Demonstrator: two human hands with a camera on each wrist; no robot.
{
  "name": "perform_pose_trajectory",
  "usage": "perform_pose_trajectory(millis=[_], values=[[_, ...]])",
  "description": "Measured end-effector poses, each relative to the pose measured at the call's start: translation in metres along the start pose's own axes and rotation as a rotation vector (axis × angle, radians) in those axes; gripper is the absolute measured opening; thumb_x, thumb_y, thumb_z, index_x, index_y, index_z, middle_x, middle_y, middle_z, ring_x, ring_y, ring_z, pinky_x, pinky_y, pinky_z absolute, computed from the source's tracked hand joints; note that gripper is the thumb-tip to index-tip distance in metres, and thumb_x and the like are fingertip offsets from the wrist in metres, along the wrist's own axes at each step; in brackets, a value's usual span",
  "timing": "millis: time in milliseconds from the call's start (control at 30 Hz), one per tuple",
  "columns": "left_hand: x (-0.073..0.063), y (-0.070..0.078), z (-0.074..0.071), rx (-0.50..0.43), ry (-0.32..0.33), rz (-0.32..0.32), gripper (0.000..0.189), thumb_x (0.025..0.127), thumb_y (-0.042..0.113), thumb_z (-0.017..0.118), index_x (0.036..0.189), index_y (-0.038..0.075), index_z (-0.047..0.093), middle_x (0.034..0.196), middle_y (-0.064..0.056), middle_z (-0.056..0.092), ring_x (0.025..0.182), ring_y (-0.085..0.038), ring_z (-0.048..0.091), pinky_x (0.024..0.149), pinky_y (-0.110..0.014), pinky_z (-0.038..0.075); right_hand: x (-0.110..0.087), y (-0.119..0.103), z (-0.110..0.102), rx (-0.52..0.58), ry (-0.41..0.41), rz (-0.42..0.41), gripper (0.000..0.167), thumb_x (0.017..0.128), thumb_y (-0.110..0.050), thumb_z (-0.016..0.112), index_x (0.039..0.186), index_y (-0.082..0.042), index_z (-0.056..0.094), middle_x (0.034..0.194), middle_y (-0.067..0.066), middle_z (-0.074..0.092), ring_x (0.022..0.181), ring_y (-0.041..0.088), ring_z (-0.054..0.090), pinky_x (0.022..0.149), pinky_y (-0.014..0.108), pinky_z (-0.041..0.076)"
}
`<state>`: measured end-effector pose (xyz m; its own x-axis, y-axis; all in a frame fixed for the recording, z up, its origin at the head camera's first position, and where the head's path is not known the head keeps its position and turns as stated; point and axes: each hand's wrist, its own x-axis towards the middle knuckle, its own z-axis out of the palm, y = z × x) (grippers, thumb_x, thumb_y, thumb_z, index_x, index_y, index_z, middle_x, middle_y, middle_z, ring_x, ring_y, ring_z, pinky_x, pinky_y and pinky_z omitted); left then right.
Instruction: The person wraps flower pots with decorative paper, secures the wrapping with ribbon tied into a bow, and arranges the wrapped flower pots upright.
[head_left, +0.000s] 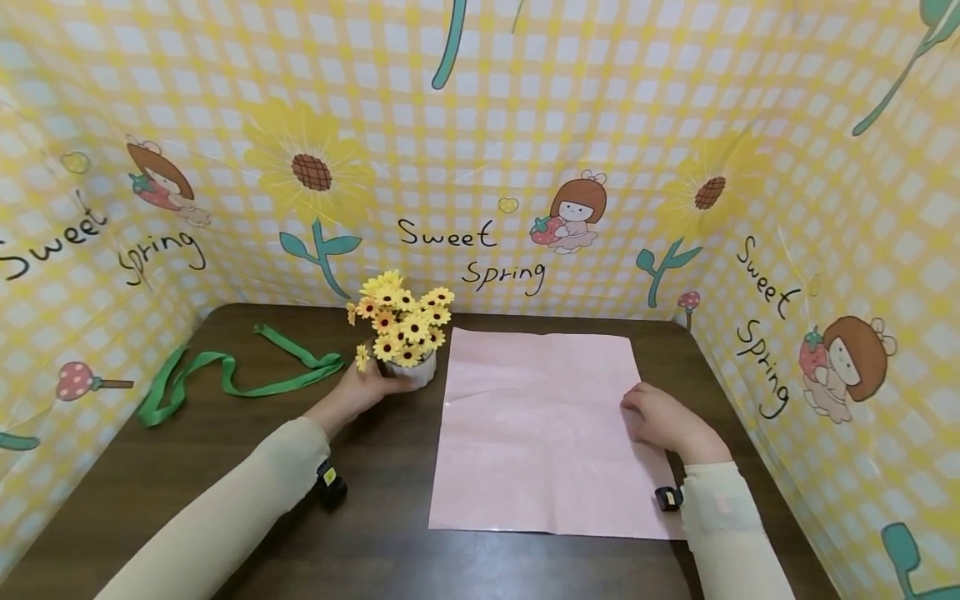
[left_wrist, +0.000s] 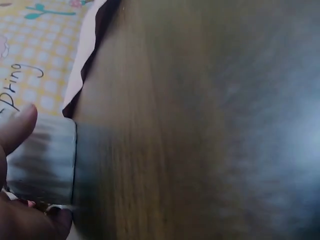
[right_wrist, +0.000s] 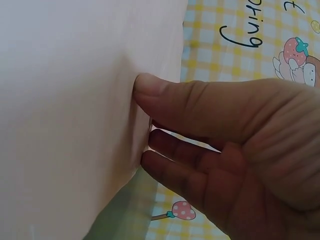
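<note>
1. While the left hand (head_left: 363,392) grips the flower pot (head_left: 422,372), we find it just beside the left edge of the pink paper (head_left: 536,437).
2. We see the right hand (head_left: 666,421) pinching the paper's right edge; the paper lies between both hands.

In the head view, fingers of the left hand (head_left: 362,392) are mostly hidden behind the white pot (head_left: 422,371); both sleeves (head_left: 225,500) are cut by the bottom edge. Left wrist view: tabletop (left_wrist: 175,120) blurred. Right wrist view: pink sheet (right_wrist: 65,120) cropped at left edge.
</note>
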<state>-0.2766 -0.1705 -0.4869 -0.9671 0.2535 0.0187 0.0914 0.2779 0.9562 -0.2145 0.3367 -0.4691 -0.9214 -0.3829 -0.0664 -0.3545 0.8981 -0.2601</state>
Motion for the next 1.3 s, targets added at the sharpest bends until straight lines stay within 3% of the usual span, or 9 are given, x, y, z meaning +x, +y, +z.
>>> perform_pose_trajectory(millis=[133, 400, 600, 700, 933, 1067, 1200, 1300], values=[[0.004, -0.003, -0.004, 0.013, -0.028, -0.048, 0.107, 0.082, 0.014, 0.087, 0.162, 0.008, 0.017, 0.165, -0.017, 0.027, 0.152, -0.034, 0.024, 0.123, -0.056, 0.019, 0.003, -0.001, 0.0, -0.001, 0.007, -0.011, 0.037, 0.079, -0.003, 0.08, 0.115, 0.004, 0.07, 0.12, 0.019, 0.063, 0.114, 0.038, 0.062, 0.102, 0.054, 0.048], [0.009, -0.007, -0.01, 0.061, -0.019, 0.009, 0.101, 0.078, 0.016, 0.091, 0.159, 0.013, 0.03, 0.159, -0.012, 0.039, 0.148, -0.033, 0.033, 0.121, -0.057, 0.024, 0.007, -0.002, -0.003, 0.0, 0.014, -0.007, 0.038, 0.08, -0.004, 0.079, 0.115, 0.004, 0.07, 0.12, 0.02, 0.063, 0.115, 0.039, 0.061, 0.103, 0.055, 0.047], [-0.002, -0.006, -0.009, 0.162, 0.047, 0.033, 0.102, 0.077, 0.024, 0.092, 0.158, 0.015, 0.031, 0.157, -0.012, 0.044, 0.145, -0.033, 0.039, 0.118, -0.057, 0.03, 0.004, -0.005, -0.002, -0.002, 0.002, -0.007, 0.035, 0.08, -0.001, 0.075, 0.114, 0.006, 0.07, 0.118, 0.021, 0.063, 0.113, 0.04, 0.061, 0.101, 0.055, 0.048], [-0.011, 0.003, -0.007, 0.128, 0.049, 0.038, 0.099, 0.078, 0.018, 0.091, 0.157, 0.011, 0.032, 0.156, -0.014, 0.044, 0.145, -0.035, 0.04, 0.118, -0.058, 0.03, 0.003, -0.007, 0.0, 0.003, -0.006, -0.004, 0.036, 0.08, -0.002, 0.076, 0.115, 0.006, 0.069, 0.121, 0.021, 0.062, 0.116, 0.04, 0.06, 0.102, 0.055, 0.047], [-0.026, 0.033, -0.005, -0.049, -0.011, 0.023, 0.09, 0.083, 0.006, 0.085, 0.157, 0.01, 0.033, 0.157, -0.015, 0.041, 0.146, -0.035, 0.036, 0.118, -0.058, 0.029, 0.01, -0.026, 0.007, 0.025, -0.014, -0.013, 0.039, 0.083, -0.007, 0.078, 0.118, 0.005, 0.07, 0.123, 0.02, 0.062, 0.117, 0.038, 0.06, 0.103, 0.054, 0.047], [-0.027, 0.038, -0.003, -0.012, -0.052, -0.013, 0.09, 0.085, 0.018, 0.085, 0.158, 0.015, 0.033, 0.159, -0.009, 0.039, 0.147, -0.03, 0.034, 0.119, -0.056, 0.029, 0.014, -0.042, 0.01, 0.01, -0.015, -0.036, 0.038, 0.083, -0.01, 0.08, 0.117, 0.004, 0.07, 0.122, 0.018, 0.062, 0.116, 0.037, 0.06, 0.104, 0.052, 0.048], [-0.029, 0.043, 0.006, 0.006, -0.109, 0.01, 0.088, 0.084, 0.025, 0.086, 0.156, 0.017, 0.037, 0.158, -0.006, 0.04, 0.146, -0.027, 0.035, 0.118, -0.055, 0.03, 0.017, -0.057, 0.014, -0.009, -0.014, -0.07, 0.039, 0.083, -0.013, 0.082, 0.116, 0.003, 0.071, 0.122, 0.017, 0.063, 0.115, 0.036, 0.061, 0.102, 0.051, 0.049], [-0.032, 0.05, 0.016, -0.006, -0.133, 0.071, 0.089, 0.081, 0.02, 0.089, 0.155, 0.016, 0.04, 0.157, -0.007, 0.043, 0.146, -0.029, 0.037, 0.117, -0.056, 0.032, 0.018, -0.067, 0.018, -0.025, -0.02, -0.084, 0.04, 0.084, -0.015, 0.083, 0.118, 0.002, 0.071, 0.123, 0.016, 0.062, 0.116, 0.035, 0.06, 0.102, 0.049, 0.049]])
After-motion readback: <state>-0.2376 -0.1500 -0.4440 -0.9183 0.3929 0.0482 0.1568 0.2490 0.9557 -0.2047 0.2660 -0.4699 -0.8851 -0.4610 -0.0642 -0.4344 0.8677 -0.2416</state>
